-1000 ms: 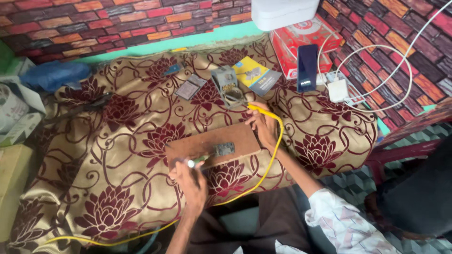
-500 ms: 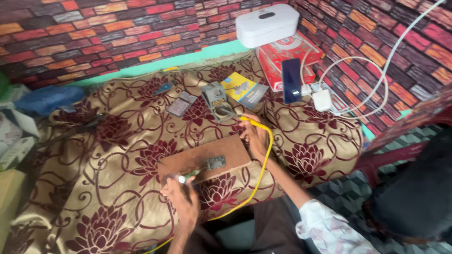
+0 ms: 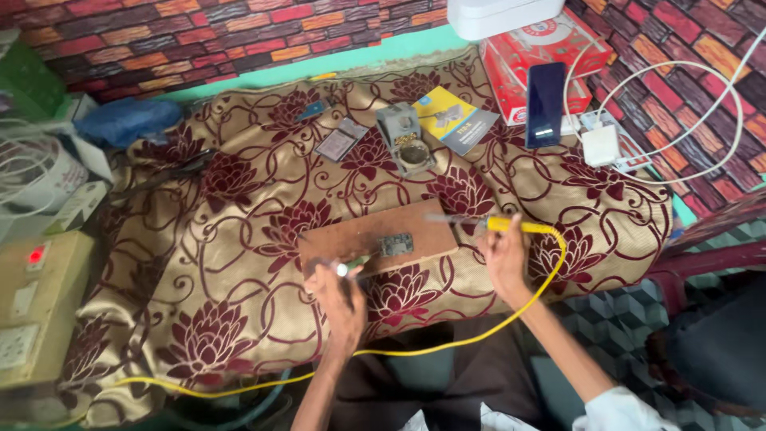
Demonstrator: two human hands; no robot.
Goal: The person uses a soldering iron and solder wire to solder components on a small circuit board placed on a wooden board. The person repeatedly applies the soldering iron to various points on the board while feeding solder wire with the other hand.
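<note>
Change: since the prior frame my right hand [image 3: 504, 257] has carried the yellow soldering iron [image 3: 479, 223] from the tin down to the wooden board [image 3: 359, 236].
Right grip: fingers closed around iron handle.
Left hand [image 3: 339, 291]: pinches a small metal tool [image 3: 345, 269] beside the circuit board [image 3: 396, 244].

A flat red and white box [image 3: 533, 49] lies at the far right of the cloth, under a dark phone [image 3: 546, 93] with a blank screen. Beside it to the left lies a yellow and blue packet [image 3: 456, 120].
</note>
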